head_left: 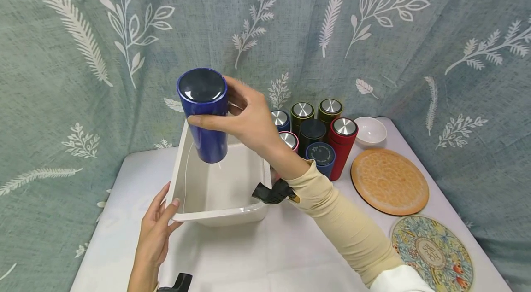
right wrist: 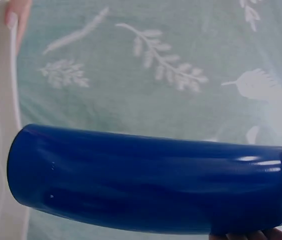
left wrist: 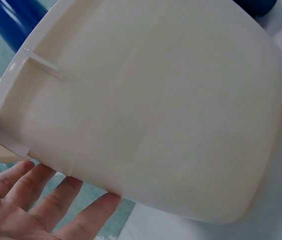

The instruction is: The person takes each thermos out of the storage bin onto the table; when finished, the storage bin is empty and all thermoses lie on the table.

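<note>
My right hand (head_left: 253, 119) grips a glossy blue tumbler (head_left: 207, 133) with a dark top near its upper end. It holds the tumbler upright above a white plastic bin (head_left: 224, 181), whose visible inside holds nothing. In the right wrist view the blue tumbler (right wrist: 146, 180) spans the frame, with only fingertips showing at its right end. At the bin's near left corner, my left hand (head_left: 153, 227) pinches the rim, thumb on top. The left wrist view shows its spread fingers (left wrist: 56, 200) against the outer wall of the bin (left wrist: 166, 115).
Right of the bin stand several bottles, among them a red flask (head_left: 342, 149), a black one (head_left: 312, 133) and a blue one (head_left: 321, 156). Beyond them are a white bowl (head_left: 370, 131), a round tan mat (head_left: 390, 181) and a floral round mat (head_left: 433, 253). A patterned curtain (head_left: 199, 15) hangs behind.
</note>
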`<control>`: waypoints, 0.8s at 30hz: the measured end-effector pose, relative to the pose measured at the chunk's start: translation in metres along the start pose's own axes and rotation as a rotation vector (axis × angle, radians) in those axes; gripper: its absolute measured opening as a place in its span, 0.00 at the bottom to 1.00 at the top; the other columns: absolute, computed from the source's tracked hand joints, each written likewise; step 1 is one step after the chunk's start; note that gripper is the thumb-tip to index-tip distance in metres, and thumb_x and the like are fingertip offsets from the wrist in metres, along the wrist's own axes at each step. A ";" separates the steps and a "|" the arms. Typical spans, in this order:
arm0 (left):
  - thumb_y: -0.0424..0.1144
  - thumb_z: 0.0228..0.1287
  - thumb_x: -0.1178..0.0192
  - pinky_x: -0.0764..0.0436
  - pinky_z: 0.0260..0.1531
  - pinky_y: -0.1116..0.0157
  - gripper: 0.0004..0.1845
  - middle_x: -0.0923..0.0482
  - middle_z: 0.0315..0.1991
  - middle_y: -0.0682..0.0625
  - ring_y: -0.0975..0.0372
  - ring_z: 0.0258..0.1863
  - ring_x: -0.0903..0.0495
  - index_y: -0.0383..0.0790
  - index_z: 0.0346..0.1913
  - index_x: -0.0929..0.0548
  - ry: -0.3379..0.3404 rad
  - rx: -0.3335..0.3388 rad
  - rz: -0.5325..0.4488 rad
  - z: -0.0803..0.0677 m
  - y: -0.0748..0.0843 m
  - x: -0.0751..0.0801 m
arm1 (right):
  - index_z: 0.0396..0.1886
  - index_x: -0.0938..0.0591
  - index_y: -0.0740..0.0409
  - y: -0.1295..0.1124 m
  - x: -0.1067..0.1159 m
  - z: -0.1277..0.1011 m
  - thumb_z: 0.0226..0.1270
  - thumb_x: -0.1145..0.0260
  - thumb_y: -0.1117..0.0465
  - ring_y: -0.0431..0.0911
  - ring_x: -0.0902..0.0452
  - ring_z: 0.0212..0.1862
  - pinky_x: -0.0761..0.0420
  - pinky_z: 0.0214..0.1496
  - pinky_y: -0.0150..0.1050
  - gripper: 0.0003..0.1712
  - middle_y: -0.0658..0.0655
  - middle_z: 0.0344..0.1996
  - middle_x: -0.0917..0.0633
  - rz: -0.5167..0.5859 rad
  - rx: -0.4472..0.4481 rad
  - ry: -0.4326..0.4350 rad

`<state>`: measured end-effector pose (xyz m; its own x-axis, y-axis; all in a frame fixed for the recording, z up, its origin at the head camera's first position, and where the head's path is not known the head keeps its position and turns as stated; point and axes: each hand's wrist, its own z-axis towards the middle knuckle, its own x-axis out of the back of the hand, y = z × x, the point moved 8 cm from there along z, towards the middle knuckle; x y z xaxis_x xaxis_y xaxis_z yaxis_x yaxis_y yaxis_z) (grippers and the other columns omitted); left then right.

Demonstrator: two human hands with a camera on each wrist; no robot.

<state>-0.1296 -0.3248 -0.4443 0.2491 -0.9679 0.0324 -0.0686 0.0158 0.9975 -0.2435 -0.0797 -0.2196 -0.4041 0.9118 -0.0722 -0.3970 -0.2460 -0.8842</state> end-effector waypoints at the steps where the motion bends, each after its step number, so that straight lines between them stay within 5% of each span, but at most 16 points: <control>1: 0.39 0.77 0.47 0.15 0.43 0.69 0.32 0.32 0.68 0.52 0.74 0.56 0.20 0.46 0.79 0.44 0.000 -0.003 -0.002 0.000 0.000 0.000 | 0.63 0.20 0.52 -0.005 0.003 -0.002 0.47 0.18 0.66 0.41 0.14 0.52 0.17 0.59 0.38 0.39 0.54 0.54 0.13 0.002 0.008 0.004; 13: 0.37 0.76 0.46 0.14 0.42 0.69 0.33 0.24 0.58 0.68 0.73 0.51 0.16 0.42 0.79 0.44 0.006 -0.004 -0.050 0.001 -0.001 0.002 | 0.61 0.20 0.58 -0.051 0.035 -0.032 0.45 0.19 0.71 0.47 0.14 0.51 0.16 0.58 0.43 0.38 0.60 0.52 0.13 -0.024 0.129 0.024; 24: 0.37 0.76 0.46 0.14 0.41 0.69 0.33 0.23 0.56 0.69 0.73 0.50 0.16 0.42 0.79 0.43 0.015 -0.002 -0.056 0.001 -0.003 0.002 | 0.60 0.19 0.54 -0.070 0.073 -0.073 0.42 0.18 0.73 0.49 0.15 0.52 0.17 0.59 0.42 0.40 0.55 0.52 0.13 -0.119 0.022 0.084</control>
<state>-0.1297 -0.3268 -0.4469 0.2673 -0.9633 -0.0226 -0.0525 -0.0380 0.9979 -0.1849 0.0284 -0.1968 -0.2830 0.9591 -0.0063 -0.4562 -0.1404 -0.8787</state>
